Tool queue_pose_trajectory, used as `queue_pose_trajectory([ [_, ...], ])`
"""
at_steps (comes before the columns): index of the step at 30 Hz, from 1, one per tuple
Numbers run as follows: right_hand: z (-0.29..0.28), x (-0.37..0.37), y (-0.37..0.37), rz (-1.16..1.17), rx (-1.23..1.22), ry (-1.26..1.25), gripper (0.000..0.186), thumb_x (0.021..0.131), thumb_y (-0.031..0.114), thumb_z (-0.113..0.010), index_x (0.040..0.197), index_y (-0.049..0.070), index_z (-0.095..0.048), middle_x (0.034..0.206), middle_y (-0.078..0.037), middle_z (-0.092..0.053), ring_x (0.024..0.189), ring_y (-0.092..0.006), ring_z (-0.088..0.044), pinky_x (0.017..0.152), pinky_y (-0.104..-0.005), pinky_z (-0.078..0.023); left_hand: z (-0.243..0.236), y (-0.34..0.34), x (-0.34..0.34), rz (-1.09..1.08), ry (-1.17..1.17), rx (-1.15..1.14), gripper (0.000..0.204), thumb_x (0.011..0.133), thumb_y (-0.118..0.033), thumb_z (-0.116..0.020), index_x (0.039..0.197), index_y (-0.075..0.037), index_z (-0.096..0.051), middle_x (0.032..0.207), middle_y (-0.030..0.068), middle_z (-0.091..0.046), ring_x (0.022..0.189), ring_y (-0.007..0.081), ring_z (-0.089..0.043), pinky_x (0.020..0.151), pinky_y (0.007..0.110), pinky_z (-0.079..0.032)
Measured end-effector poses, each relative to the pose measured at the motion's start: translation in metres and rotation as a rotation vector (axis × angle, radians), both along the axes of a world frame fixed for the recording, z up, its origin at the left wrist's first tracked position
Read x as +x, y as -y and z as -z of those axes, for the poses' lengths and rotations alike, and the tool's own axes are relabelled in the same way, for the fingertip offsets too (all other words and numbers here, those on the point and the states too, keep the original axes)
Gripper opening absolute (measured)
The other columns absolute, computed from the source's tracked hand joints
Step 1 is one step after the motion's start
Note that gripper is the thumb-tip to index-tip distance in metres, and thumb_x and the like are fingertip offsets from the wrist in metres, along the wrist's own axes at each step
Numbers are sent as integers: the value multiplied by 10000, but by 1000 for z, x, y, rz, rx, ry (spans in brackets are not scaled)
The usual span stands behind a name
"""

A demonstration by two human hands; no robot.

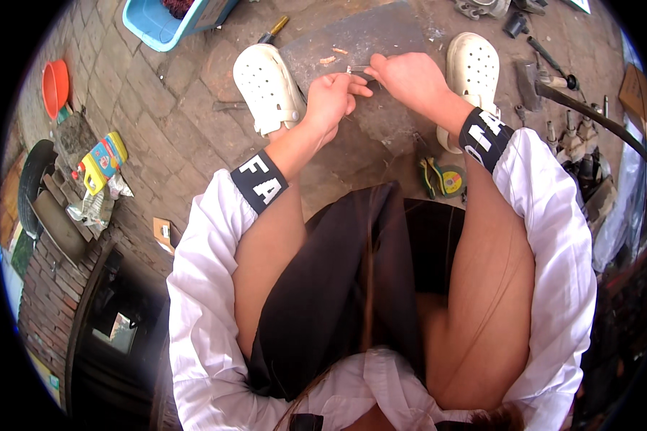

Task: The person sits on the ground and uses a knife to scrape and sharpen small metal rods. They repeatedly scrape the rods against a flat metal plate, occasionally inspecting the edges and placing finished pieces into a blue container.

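My left hand [330, 102] and my right hand [412, 80] meet above a flat dark metal plate [392, 32] on the ground between my feet. A thin, small piece [358, 68] with a pale end spans the gap between my fingertips. My right thumb and forefinger pinch its right end, knuckles up. On the left side my fingers are pressed together at the pale end; whether they grip a separate bit is too small to tell. Small orange-brown bits [328, 60] lie on the plate just beyond my left hand.
White clogs [267, 85] flank the plate. Yellow-and-black pliers [428, 174] lie near a round green-yellow disc [451, 180]. Right: a hammer [529, 85] and metal parts [571, 140]. Left: a blue tub [154, 32], red bucket [54, 87] and yellow jug [102, 164]. Brick paving [158, 136] runs underneath.
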State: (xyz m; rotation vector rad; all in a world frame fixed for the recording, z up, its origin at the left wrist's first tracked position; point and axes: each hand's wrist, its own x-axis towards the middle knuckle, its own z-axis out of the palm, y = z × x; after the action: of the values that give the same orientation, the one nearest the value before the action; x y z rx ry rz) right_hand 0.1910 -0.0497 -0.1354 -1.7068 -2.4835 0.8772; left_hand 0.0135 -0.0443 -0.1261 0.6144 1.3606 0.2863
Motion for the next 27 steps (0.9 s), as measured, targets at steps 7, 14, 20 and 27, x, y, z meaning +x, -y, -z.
queue_pose_trajectory([
  [7, 2, -2, 4, 84, -50, -24, 312, 932, 335, -507, 823, 50, -568, 651, -143, -625, 630, -339, -633, 549, -440, -500, 1, -1, 0, -2, 16, -13, 288, 925, -109, -399, 964, 65, -625, 805, 126, -673, 472, 84, -391, 462, 224, -330],
  [14, -6, 7, -2, 493, -233, -402, 353, 975, 350, -451, 854, 33, -549, 747, -155, -629, 748, -381, -606, 643, -449, -455, -4, -6, -15, 83, 31, -155, 275, 910, -166, -460, 850, 18, -654, 687, 60, -617, 421, 59, -373, 419, 226, -290],
  [20, -20, 41, -1, 653, -233, -661, 276, 962, 249, -536, 854, -5, -535, 703, -53, -541, 660, -134, -492, 623, -292, -411, -48, -30, -30, 355, 16, 143, 250, 931, -172, -474, 884, -34, -677, 630, 6, -618, 458, 34, -393, 438, 205, -311],
  [27, -11, 68, 21, 757, -117, -617, 260, 957, 225, -560, 829, 2, -521, 672, -11, -446, 652, -88, -387, 592, -267, -365, -135, -145, -49, 175, -463, 1058, 237, 971, -183, -499, 996, -24, -673, 640, -19, -610, 568, 30, -460, 538, 207, -381],
])
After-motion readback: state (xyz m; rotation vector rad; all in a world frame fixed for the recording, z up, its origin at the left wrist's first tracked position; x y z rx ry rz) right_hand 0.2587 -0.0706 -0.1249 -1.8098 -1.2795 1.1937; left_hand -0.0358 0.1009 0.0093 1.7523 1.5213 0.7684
